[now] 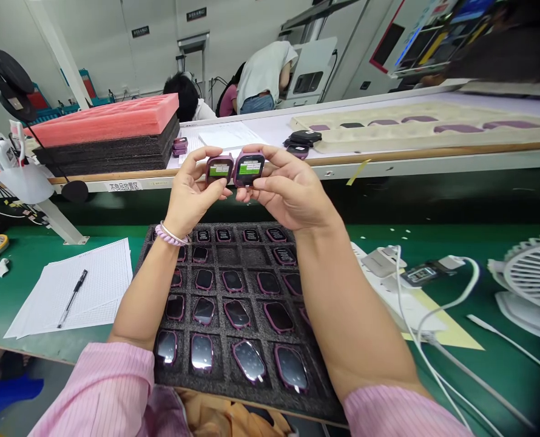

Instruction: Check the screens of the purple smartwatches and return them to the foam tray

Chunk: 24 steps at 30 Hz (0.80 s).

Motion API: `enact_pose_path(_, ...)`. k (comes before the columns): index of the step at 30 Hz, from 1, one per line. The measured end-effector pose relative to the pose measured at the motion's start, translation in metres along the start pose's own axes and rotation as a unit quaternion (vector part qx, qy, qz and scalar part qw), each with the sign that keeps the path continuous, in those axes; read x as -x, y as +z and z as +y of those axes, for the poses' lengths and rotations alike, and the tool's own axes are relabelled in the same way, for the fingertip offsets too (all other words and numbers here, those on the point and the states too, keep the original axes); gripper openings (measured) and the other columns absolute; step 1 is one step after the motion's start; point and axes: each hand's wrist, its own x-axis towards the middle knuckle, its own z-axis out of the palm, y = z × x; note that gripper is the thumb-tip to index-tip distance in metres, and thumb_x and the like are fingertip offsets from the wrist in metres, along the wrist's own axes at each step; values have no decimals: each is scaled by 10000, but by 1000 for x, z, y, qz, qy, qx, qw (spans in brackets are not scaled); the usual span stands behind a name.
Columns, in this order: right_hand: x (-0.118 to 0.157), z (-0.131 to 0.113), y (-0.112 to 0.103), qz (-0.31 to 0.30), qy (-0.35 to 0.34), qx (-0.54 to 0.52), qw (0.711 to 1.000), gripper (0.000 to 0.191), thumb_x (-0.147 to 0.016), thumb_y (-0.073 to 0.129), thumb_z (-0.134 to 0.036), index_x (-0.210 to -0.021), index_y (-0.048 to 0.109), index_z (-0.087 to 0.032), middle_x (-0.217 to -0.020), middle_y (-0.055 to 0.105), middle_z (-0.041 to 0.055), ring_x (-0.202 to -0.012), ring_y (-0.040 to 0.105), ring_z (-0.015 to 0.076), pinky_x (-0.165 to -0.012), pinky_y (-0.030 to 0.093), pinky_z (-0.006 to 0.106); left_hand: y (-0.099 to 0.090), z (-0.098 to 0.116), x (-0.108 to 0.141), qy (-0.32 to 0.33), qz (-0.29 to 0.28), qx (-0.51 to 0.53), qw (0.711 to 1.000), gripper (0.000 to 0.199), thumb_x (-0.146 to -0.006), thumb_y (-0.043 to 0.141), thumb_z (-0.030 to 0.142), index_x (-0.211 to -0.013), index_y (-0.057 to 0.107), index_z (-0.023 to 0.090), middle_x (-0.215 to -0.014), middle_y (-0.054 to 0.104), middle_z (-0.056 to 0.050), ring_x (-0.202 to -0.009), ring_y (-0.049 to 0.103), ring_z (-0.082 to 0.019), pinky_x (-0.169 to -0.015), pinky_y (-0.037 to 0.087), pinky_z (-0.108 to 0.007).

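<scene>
My left hand (191, 191) grips a purple-framed smartwatch body (219, 169) between thumb and fingers. Right beside it, my right hand (288, 185) pinches a second smartwatch body (249, 169) of the same kind. Both screens are lit with green and white blocks and face me, side by side above the foam tray. Below my hands lies the black foam tray (190, 381), its pockets holding rows of strapless watch bodies (236, 314). Two pockets (241, 257) near the back hold no watch. Some far-row screens show white text; nearer screens are dark. My forearms hide parts of the tray's sides.
Papers (101, 285) with a pen (73, 297) lie left. On the right are a power strip (383, 285), white cables (438, 309) and a small fan (531, 279). The shelf ahead carries pink foam (106, 121) and a beige tray (415, 130). People (265, 73) are beyond it.
</scene>
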Motion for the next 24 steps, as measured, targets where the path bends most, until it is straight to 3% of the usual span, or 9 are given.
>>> enact_pose_path(6, -1, 4, 1, -1, 0, -4, 1000, 602, -695, 899, -493, -1183, 634, -262, -872, 634, 21, -660, 640, 197, -664, 533, 372, 3, 4, 1, -4, 16, -5, 1000, 499, -768, 854, 449, -1151, 591, 267, -1037, 688, -7, -645, 652, -108, -646, 551, -265)
enact_pose_path(14, -3, 4, -3, -3, -10, -23, 1000, 543, -654, 824, -314, -1167, 652, -263, -874, 671, -6, -650, 643, 177, -667, 558, 357, 2, 2, 1, 9, -6, 9, 1000, 510, -776, 822, 379, -1202, 576, 248, -1080, 695, -23, -702, 706, -126, -725, 632, -285)
enact_pose_path(24, -7, 18, -5, 8, -44, -23, 999, 507, -752, 926, -459, -1132, 666, -246, -790, 658, -34, -548, 616, 126, -532, 509, 277, 0, 0, 0, -3, -14, -8, 1000, 381, -855, 693, 341, -1201, 567, 242, -1056, 713, -18, -666, 734, -126, -665, 633, -240)
